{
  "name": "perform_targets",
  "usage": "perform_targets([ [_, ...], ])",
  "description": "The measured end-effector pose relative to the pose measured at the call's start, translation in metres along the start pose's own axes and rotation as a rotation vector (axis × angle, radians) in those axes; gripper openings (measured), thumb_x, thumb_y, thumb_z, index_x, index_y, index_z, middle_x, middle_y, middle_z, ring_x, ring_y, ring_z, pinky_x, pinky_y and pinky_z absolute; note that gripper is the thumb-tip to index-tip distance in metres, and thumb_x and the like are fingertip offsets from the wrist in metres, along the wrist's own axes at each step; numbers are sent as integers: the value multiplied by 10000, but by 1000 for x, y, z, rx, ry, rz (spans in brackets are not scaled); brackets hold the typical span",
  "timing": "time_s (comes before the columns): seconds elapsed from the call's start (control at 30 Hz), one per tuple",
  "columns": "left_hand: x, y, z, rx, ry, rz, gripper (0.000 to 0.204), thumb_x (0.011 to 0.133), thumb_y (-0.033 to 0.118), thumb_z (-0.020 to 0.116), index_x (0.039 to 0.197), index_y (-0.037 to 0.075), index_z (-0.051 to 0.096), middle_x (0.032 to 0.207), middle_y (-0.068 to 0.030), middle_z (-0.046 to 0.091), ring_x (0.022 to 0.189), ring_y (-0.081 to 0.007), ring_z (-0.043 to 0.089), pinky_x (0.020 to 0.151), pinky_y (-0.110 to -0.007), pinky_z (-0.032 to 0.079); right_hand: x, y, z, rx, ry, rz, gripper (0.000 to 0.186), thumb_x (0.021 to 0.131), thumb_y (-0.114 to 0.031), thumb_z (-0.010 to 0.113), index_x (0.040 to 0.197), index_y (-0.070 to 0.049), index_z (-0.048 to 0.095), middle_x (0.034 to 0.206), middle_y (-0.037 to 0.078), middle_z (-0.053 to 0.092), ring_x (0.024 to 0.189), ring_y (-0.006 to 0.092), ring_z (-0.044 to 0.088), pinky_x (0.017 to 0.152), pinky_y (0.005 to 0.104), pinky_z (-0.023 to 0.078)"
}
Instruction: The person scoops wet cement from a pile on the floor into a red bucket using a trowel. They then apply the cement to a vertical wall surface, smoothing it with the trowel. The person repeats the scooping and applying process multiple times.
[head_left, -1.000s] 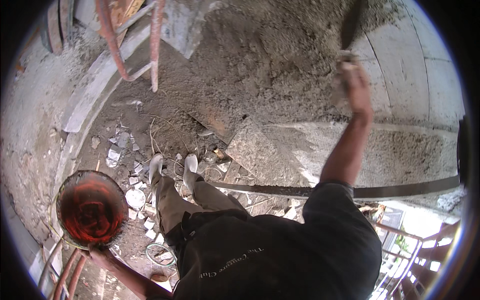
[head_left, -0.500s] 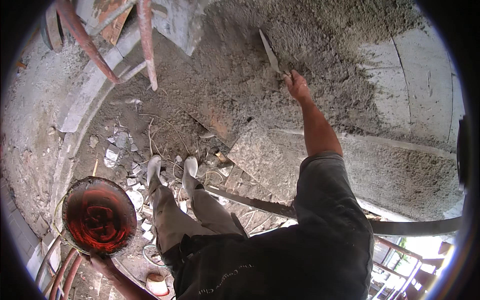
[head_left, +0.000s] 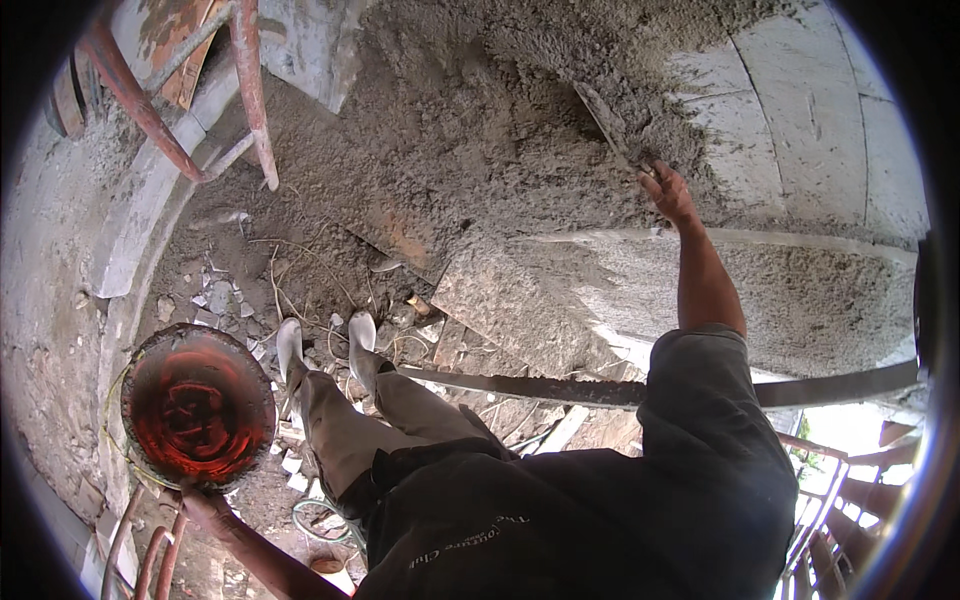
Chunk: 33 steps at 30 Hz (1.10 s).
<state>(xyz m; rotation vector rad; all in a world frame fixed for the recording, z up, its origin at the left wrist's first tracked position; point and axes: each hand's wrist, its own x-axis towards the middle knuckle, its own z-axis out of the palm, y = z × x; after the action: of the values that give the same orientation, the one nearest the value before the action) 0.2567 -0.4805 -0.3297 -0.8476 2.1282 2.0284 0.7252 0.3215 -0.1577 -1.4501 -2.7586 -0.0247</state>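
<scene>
My right hand is closed round the handle of a pointed trowel. The blade lies against rough grey mortar spread over the wall ahead, close to a smooth pale panel. At the lower left my left hand grips the near rim of a round, dark-edged container. Its inside looks red and shiny, with ring marks; I see nothing clearly heaped in it. The fingers under its rim are partly hidden.
Red metal frame legs stand at the upper left. Broken rubble and loose wires litter the ground round my boots. A long straight bar crosses behind my right arm. A bucket sits at the bottom.
My right hand and the trowel have moved right along the mortar, nearer the pale panel. The view has shifted somewhat; the left hand still holds the container in nearly the same place.
</scene>
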Motion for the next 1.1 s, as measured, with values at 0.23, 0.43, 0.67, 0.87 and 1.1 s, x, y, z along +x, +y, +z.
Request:
perform_targets([
  [0.23, -4, -3, 4, -26, -46, -45, 706, 701, -18, 534, 1387, 31, 373, 1084, -99, 547, 881, -195, 500, 796, -348, 442, -38, -54, -78, -264, -25, 196, 400, 865, -372, 623, 1125, -71, 588, 1062, 178, 636, 1000, 371, 598, 822, 444, 472],
  [0.43, 0, -12, -13, -137, -116, -20, 633, 693, -98, 506, 1309, 21, 420, 925, -37, 549, 634, -92, 423, 588, -239, 376, -69, -139, -97, -338, 227, 357, 264, 870, -377, 605, 973, -136, 572, 997, 98, 649, 908, 354, 618, 732, 471, 470],
  [0.67, -7, -5, -28, -208, -65, 10, 745, 667, -139, 462, 1385, 33, 366, 1180, -137, 525, 912, -205, 532, 717, -300, 480, -50, -261, -77, -190, 210, 82, 200, 899, -323, 582, 943, -129, 561, 962, 127, 650, 813, 364, 634, 665, 468, 494],
  [0.87, -12, -10, -64, -144, -1, -6, 776, 716, -74, 465, 1456, 108, 317, 1122, -111, 570, 791, -173, 542, 664, -289, 480, -41, -416, -31, 214, -160, -634, 293, 870, -301, 653, 1087, -117, 581, 941, 116, 666, 853, 251, 660, 736, 394, 534],
  [1.1, -53, 23, -65, -186, 56, 71, 774, 668, -78, 506, 1408, 106, 378, 1021, -57, 572, 616, -104, 442, 539, -244, 404, -17, -460, 4, 995, -761, -853, 309, 809, -268, 753, 1032, -83, 647, 960, 68, 662, 827, 172, 641, 744, 347, 546],
])
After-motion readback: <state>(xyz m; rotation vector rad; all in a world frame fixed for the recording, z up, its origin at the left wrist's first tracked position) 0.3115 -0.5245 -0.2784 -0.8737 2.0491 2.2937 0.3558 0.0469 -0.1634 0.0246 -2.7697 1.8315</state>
